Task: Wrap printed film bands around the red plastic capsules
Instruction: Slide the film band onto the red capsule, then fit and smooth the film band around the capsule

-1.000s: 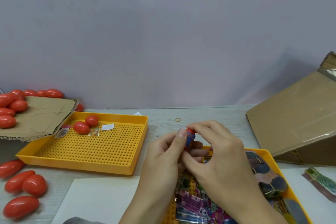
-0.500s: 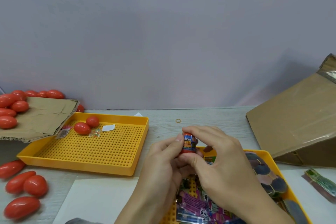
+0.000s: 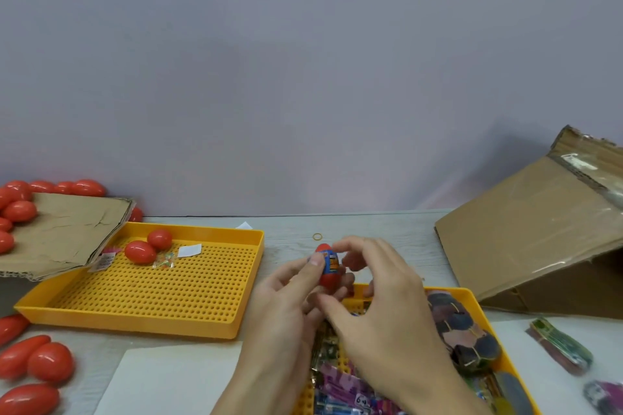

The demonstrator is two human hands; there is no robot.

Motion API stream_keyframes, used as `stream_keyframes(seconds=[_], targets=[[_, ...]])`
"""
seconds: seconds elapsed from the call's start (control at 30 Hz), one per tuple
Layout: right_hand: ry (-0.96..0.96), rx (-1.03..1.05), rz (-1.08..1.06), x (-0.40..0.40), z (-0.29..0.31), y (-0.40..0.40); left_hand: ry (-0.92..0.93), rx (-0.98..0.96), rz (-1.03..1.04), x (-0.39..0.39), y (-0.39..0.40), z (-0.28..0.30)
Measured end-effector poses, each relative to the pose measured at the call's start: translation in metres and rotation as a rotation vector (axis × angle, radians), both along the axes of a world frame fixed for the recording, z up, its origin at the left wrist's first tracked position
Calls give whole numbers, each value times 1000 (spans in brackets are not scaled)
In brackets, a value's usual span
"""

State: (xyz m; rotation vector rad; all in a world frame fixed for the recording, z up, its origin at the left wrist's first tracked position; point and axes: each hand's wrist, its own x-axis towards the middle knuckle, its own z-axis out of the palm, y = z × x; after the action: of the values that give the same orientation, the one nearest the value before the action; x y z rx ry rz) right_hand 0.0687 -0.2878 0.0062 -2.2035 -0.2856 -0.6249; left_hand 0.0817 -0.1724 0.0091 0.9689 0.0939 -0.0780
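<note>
Capsule [image 3: 326, 268] up between my hands now, upright over the near edge of the right-hand yellow tray [image 3: 472, 300], red tip showing on top and red base below. Printed film band [image 3: 331, 262] sits round its middle, blue and orange print facing me. A second ago my right fingers were closed over the top and I could barely see the band; now it's plainly seated and the red cap is clear above it. My left hand [image 3: 290, 300] pinches the capsule, thumb pressed on the band's left edge, other fingers curled behind. My right hand [image 3: 381, 300] has eased off — fingers arched and loose just to the right of the capsule, index hovering near the top; whether a fingertip touches the band I can't tell. I read that as the band being on and this piece nearly done. Next, I reckon, it goes to the left yellow tray [image 3: 232, 327], where two bare red capsules [image 3: 140, 252] lie. Plenty more bare ones [image 3: 50, 362] wait at my left on the table [image 3: 290, 229].
</note>
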Motion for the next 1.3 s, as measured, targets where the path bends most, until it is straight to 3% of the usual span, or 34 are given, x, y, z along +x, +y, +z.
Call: stream_keyframes(seconds=[0.13, 0.23, 0.3, 0.37, 0.43, 0.53, 0.67, 0.93, 1.03, 1.2, 1.3], targets=[[-42, -166, -114, -3, -2, 11, 6, 70, -6, -2, -3, -1], [152, -68, -236, -3, -3, 5, -20, 304, -57, -2, -6, 1], [365, 192, -269, -1, 2, -6, -23, 359, -19, 0, -3, 6], [525, 676, -200, 5, 20, -26, -32, 383, 14, 0, 2, 12], [416, 1077, -170, 15, 54, -59, -43, 409, 41, 1, 5, 16], [122, 1382, -199, 23, 117, -115, -34, 450, 70, 4, 9, 16], [311, 1259, -120, 8, 116, -124, -53, 606, 90, 7, 24, 20], [718, 907, -16, -18, 26, 0, -88, 1300, 405, 17, 102, 30], [719, 806, 49, -19, 21, -1, -17, 1634, 527, 40, 136, 31], [532, 843, 21, -18, 20, -33, 226, 1922, 227, 86, 164, 31], [498, 838, -3, -17, 14, -40, 267, 2006, 177, 98, 170, 21]])
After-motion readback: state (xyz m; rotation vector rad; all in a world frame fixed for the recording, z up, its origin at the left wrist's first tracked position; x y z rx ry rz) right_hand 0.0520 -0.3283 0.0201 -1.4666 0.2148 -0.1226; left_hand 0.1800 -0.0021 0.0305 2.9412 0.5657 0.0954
